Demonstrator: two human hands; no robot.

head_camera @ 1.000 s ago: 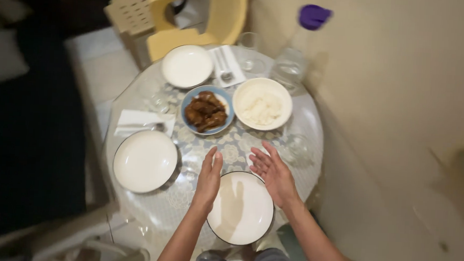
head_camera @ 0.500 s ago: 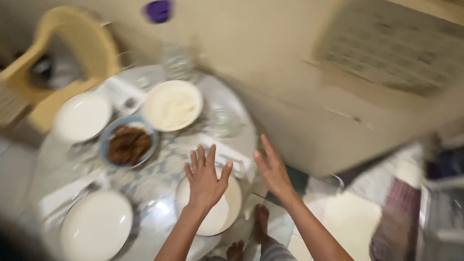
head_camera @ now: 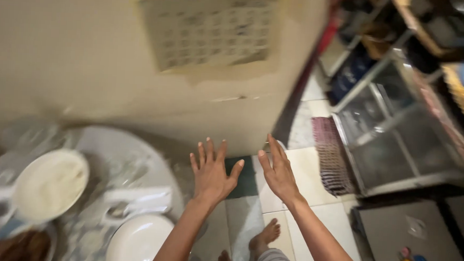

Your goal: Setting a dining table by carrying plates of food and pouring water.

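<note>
Hands first: I see my left hand (head_camera: pixel 212 173) and right hand (head_camera: pixel 277 172) raised side by side past the round desk (head_camera: pixel 135 157), fingers (head_camera: pixel 208 150) spread wide and holding nothing, above the tiled floor (head_camera: pixel 313 188). Nearest the left hand sits an empty white plate (head_camera: pixel 139 241), with a folded napkin (head_camera: pixel 136 198) beside it and a bowl of rice (head_camera: pixel 49 184) farther left. A striped mat (head_camera: pixel 330 154) and a glass-fronted cabinet (head_camera: pixel 395 139) lie to the right, well apart.

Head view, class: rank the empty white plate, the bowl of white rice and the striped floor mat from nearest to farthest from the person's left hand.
Measured from the left hand:
1. Empty white plate, just below-left, at the table edge.
2. Striped floor mat, to the right, on the tiled floor.
3. Bowl of white rice, far left on the table.
</note>
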